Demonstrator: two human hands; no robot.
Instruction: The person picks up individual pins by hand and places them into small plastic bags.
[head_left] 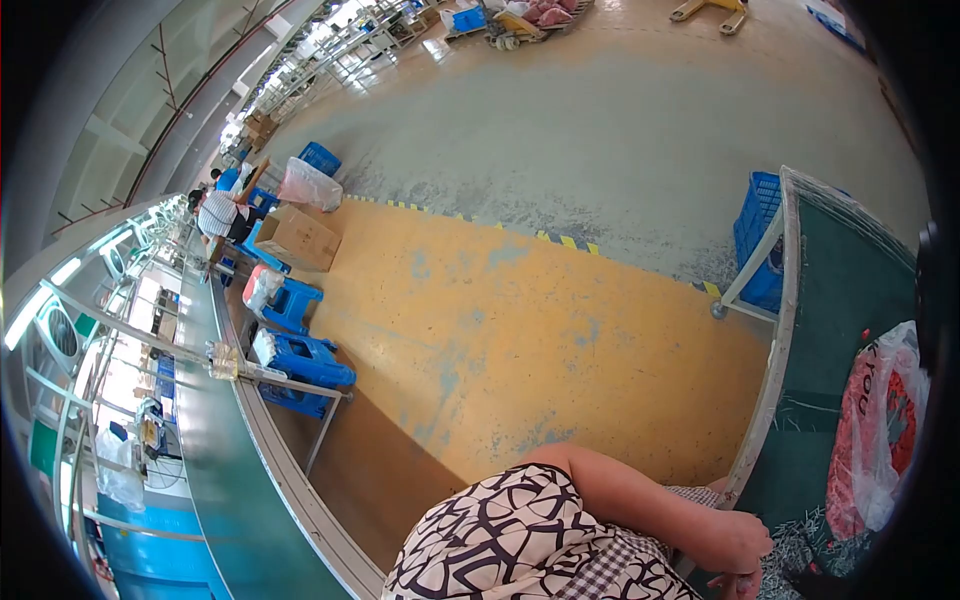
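At the bottom right my left hand is held over the edge of the green table, its fingers curled together. Whatever is between the fingers is too small or hidden to name. Beside it lies a pile of small, thin metal pieces. Just beyond the pile, a clear plastic bag with red items and printed letters rests on the green tabletop. The bare forearm comes out of a patterned sleeve at the bottom. My right hand is not in view.
A blue crate stands by the right table's leg. On the left are a long green workbench, blue stools and a cardboard box. A person sits farther back. Yellow-black tape crosses the floor.
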